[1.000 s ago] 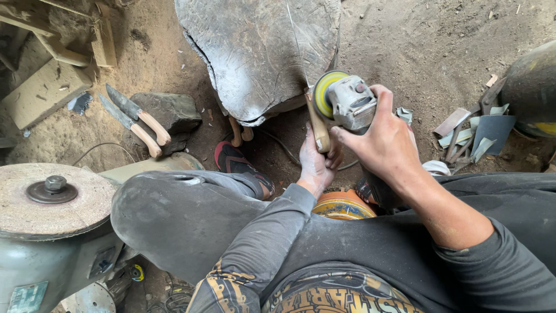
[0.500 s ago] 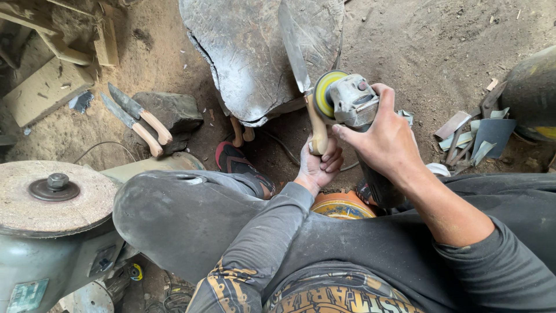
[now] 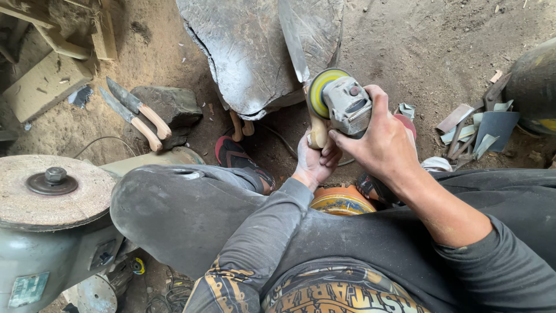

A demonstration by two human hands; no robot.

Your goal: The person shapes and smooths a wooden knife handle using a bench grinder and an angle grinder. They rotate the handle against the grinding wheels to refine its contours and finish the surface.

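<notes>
Raised since a second ago, with the knife blade [image 3: 292, 40] now standing up across the grey stone slab [image 3: 249, 52], long axis pointing away from the body, wooden handle [image 3: 317, 128] clamped in the left hand [image 3: 313, 165] just below the grinder. Pressed against the blade's base from the right: yellow-green disc of the angle grinder [image 3: 341, 101], gripped tight by the right hand [image 3: 385, 142], nearer hand to the edge. Further out, two finished knives [image 3: 136, 113] on a rock at left, bench grinding wheel [image 3: 52, 191] at the near left, metal scraps [image 3: 478, 127] on the dirt floor at right.

Dirt-floor knife workshop: grinding wheel [image 3: 52, 191], scrap metal [image 3: 475, 130], finished knives [image 3: 136, 113].
</notes>
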